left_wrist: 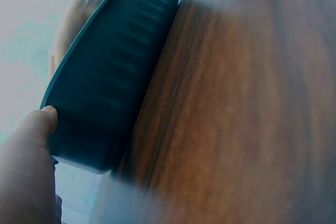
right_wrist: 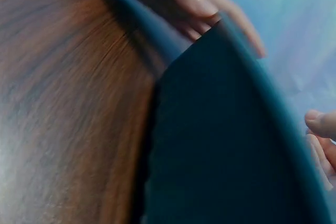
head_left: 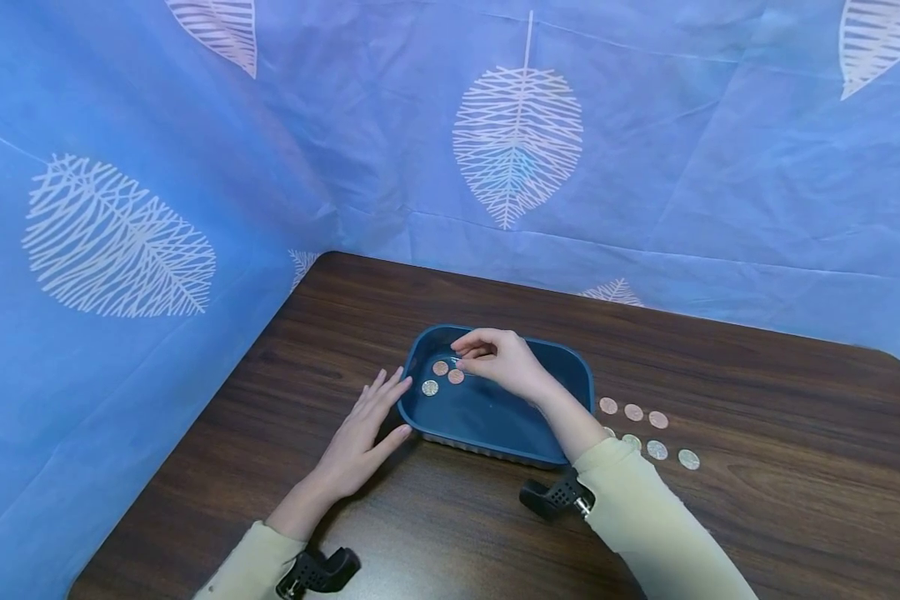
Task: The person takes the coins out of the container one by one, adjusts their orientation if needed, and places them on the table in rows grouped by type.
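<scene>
My sleeve (head_left: 660, 525) points toward the tray (head_left: 487, 417), where my right hand (head_left: 508, 360) hovers beside three coins (head_left: 456, 377) lying inside (pinching another? I can't tell); my spread left hand (head_left: 362, 440) should brace the rim it touches.

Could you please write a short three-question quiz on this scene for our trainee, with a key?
1. True or false: the blue tray stands on the table.
2. Multiple choice: in the head view, how many copper-coloured coins lie in the row on the table to the right of the tray? A) one; B) three; C) six.
3. Short answer: which of the person's hands is over the inside of the tray, and where is the other?

Key:
1. True.
2. B.
3. The right hand is over the inside; the left hand touches the tray at its left end, as seen from the head.
</scene>
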`<state>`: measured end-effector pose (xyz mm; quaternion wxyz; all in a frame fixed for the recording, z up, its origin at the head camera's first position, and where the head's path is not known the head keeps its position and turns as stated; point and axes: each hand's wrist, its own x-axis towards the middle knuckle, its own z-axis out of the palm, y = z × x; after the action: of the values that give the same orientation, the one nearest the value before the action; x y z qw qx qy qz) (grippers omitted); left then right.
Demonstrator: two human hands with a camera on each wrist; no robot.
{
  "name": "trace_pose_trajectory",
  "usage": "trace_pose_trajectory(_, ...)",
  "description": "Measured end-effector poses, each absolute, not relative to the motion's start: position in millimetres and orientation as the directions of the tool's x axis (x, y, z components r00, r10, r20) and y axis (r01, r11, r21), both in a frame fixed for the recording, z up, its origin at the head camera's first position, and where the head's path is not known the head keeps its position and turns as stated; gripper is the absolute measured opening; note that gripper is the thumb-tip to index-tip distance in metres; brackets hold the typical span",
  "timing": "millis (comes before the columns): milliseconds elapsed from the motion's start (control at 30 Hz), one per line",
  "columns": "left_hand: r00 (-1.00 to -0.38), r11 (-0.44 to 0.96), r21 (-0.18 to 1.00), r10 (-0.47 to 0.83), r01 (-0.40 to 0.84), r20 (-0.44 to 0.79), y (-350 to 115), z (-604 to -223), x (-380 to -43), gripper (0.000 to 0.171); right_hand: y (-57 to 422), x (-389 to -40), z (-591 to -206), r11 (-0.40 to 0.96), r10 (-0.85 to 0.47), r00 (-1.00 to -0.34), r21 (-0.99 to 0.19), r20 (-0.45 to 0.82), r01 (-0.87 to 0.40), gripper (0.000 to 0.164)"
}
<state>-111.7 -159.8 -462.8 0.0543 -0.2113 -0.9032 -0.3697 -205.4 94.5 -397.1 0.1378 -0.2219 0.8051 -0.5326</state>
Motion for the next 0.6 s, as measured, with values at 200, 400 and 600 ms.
trace_pose_trajectory(200,-0.905,0.632,0.652,0.347,0.420,0.246,-159.6,-462.4,-111.5,0.059,88.5,-211.7,-412.3,0.408,-0.483,-0.873,-0.898,-0.061,-0.163,0.032)
trace_pose_trajectory(400,-0.905,0.626,0.658,0.353,0.418,0.239,-160.2,-461.6,-112.0,0.059,85.2,-213.6,-421.3,0.499,-0.487,-0.867,-0.849,-0.110,-0.173,0.041)
trace_pose_trajectory(600,-0.906,0.624,0.663,0.351,0.414,0.236,-161.0,-462.2,-111.7,0.059,80.8,-212.2,-427.9,0.595,-0.501,-0.860,-0.759,-0.095,-0.263,0.043)
